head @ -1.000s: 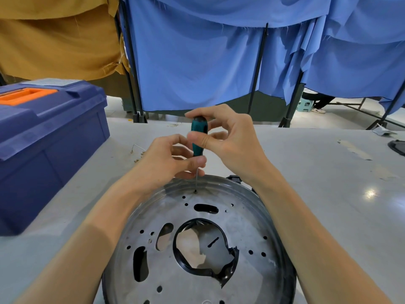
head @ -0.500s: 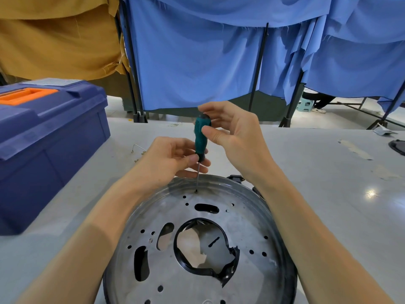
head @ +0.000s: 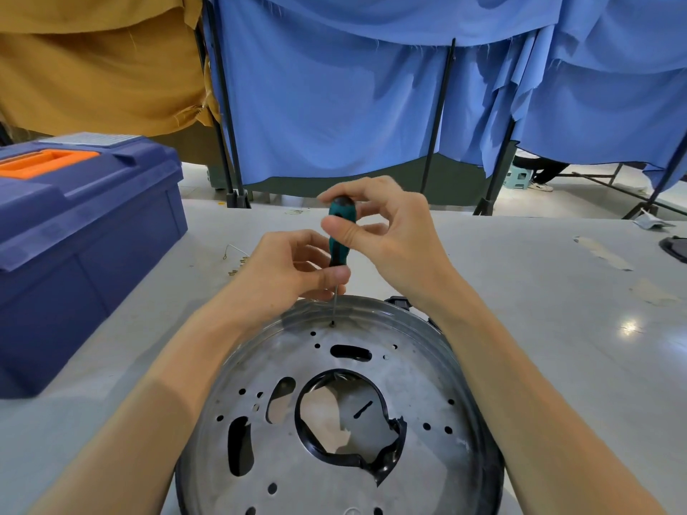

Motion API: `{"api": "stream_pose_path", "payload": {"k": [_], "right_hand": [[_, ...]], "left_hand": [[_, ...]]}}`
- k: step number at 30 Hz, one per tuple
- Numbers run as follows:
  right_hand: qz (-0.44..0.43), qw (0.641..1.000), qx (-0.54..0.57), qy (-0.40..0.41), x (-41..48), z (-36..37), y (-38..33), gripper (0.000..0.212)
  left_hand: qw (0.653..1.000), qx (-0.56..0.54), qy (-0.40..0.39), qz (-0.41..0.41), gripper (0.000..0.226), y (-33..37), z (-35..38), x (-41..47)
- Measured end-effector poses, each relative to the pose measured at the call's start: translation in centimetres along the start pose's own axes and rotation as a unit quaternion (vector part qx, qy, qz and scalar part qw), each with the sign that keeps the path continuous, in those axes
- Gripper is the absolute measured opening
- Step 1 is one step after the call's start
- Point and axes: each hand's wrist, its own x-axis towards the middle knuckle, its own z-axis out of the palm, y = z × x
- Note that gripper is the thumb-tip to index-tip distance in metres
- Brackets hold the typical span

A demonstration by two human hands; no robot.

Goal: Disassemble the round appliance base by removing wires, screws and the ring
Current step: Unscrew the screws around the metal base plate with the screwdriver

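Your right hand (head: 394,239) pinches the top of the screwdriver (head: 340,232); your left hand (head: 282,273) pinches its lower handle. The tip stands in a screw (head: 332,323) at the far edge of the base (head: 427,384), which lies on the worktop (head: 520,291).

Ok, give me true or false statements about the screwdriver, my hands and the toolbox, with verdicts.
The right hand pinches the top of the teal-handled screwdriver. True.
The left hand holds nothing. False: it holds the screwdriver's lower end.
The screwdriver's tip sits in the big central opening of the round metal appliance base. False: it meets a small screw near the far rim.
The dark blue plastic toolbox with an orange handle stands closed at the left. True.
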Motion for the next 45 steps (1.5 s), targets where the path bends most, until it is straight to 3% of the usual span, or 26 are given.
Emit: {"api": "stream_pose_path", "payload": {"k": [4, 8, 12, 17, 21, 24, 28, 31, 35, 38, 42, 45], "right_hand": [[0.018, 0.999, 0.042, 0.026, 0.16, -0.45, 0.25, 0.032], [0.011, 0.998, 0.063, 0.017, 0.18, -0.32, 0.23, 0.023], [-0.003, 1.0, 0.008, 0.005, 0.05, -0.15, 0.1, 0.027], [-0.003, 0.999, 0.038, 0.009, 0.09, -0.37, 0.06, 0.02], [-0.004, 1.0, 0.019, 0.007, -0.05, -0.13, -0.05, 0.027], [0.005, 0.998, 0.062, 0.013, 0.07, -0.44, 0.14, 0.028], [0.001, 0.998, 0.057, 0.008, 0.04, -0.29, 0.14, 0.019], [-0.006, 1.0, 0.005, 0.007, -0.02, -0.11, 0.1, 0.024], [0.011, 0.998, 0.058, 0.013, 0.09, -0.42, 0.28, 0.026], [0.011, 0.998, 0.056, 0.007, 0.05, -0.46, 0.22, 0.02], [0.004, 1.0, 0.007, 0.009, -0.05, -0.27, 0.18, 0.027], [0.006, 0.998, 0.053, 0.012, 0.03, -0.53, 0.26, 0.032]], "left_hand": [[1.0, -0.015, -0.007, 0.0, 0.016, -0.08, 0.02, -0.05], [1.0, -0.015, 0.025, -0.001, 0.015, -0.09, 0.23, 0.05], [1.0, 0.004, -0.021, -0.012, 0.017, -0.12, -0.09, -0.04], [1.0, -0.006, -0.011, -0.004, 0.014, -0.23, -0.02, -0.09], [1.0, 0.004, 0.019, 0.01, 0.041, -0.28, 0.13, -0.07], [1.0, -0.002, 0.001, 0.008, 0.014, -0.03, 0.12, -0.09], [1.0, -0.001, 0.011, 0.016, 0.011, -0.06, 0.1, -0.09], [0.999, 0.011, 0.027, 0.022, 0.036, -0.04, 0.11, -0.06], [1.0, 0.015, 0.006, 0.011, 0.014, -0.14, -0.13, 0.02], [1.0, 0.002, 0.012, 0.002, 0.012, -0.24, -0.08, 0.0], [1.0, 0.026, 0.001, 0.007, 0.036, 0.01, 0.07, -0.12], [0.999, -0.002, -0.034, -0.007, 0.019, -0.05, 0.04, -0.2]]}}
